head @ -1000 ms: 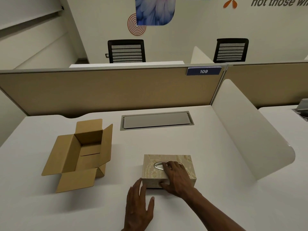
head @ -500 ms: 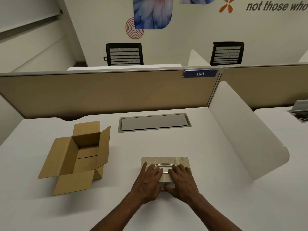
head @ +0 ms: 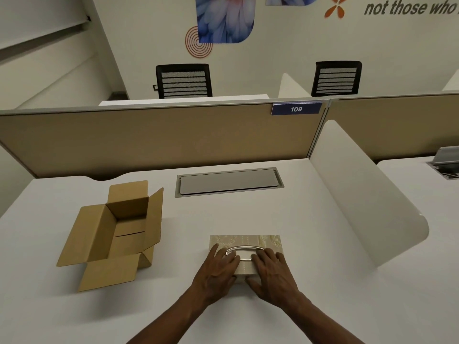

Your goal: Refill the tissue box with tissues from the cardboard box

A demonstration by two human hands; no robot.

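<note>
The tissue box (head: 248, 247) sits on the white desk (head: 273, 214), near its front edge. The left hand (head: 218, 271) and right hand (head: 272, 271) lie flat on its lid, fingers extended beside the oval metal ring (head: 244, 253), thumbs against its near face. The cardboard box (head: 116, 232) stands open, well apart to the left.

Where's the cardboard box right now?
The cardboard box sits open on the desk's left side, left of the tissue box, apart from both hands.
</note>
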